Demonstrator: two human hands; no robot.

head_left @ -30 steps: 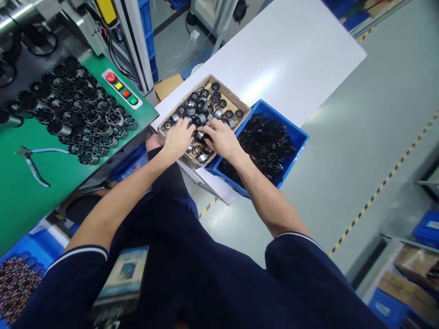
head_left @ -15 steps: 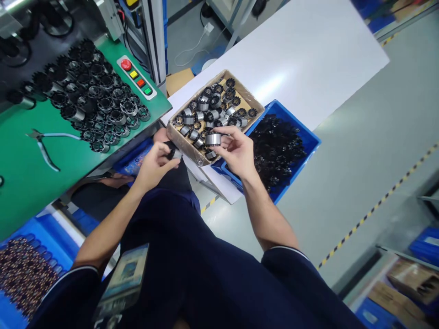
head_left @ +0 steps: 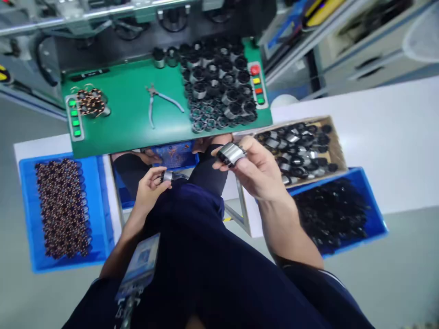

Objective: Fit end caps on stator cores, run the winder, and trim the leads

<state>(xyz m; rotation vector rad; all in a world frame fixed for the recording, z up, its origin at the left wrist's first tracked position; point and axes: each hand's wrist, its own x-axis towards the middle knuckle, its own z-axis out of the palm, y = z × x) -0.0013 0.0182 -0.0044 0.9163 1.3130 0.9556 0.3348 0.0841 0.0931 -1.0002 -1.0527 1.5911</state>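
My right hand (head_left: 258, 171) is closed around a silver and black ring-shaped metal core (head_left: 230, 154), held up just below the green worktop (head_left: 130, 123). My left hand (head_left: 149, 188) rests low by my knee and pinches a smaller silver ring part (head_left: 168, 176). A cardboard box (head_left: 338, 146) with several similar cores sits right of my right hand. A pile of the same cores (head_left: 219, 87) stands on the green worktop beyond both hands.
Pliers (head_left: 154, 101) and a copper-wound part (head_left: 89, 101) lie on the green worktop, with button strips (head_left: 257, 84) at its right and left edges. A blue bin of copper coils (head_left: 63, 208) is at left, a blue bin of black parts (head_left: 338, 214) at right.
Both hands left the cardboard box, each with a part. My view swung left, so the green worktop is now ahead and the box lies to the right.
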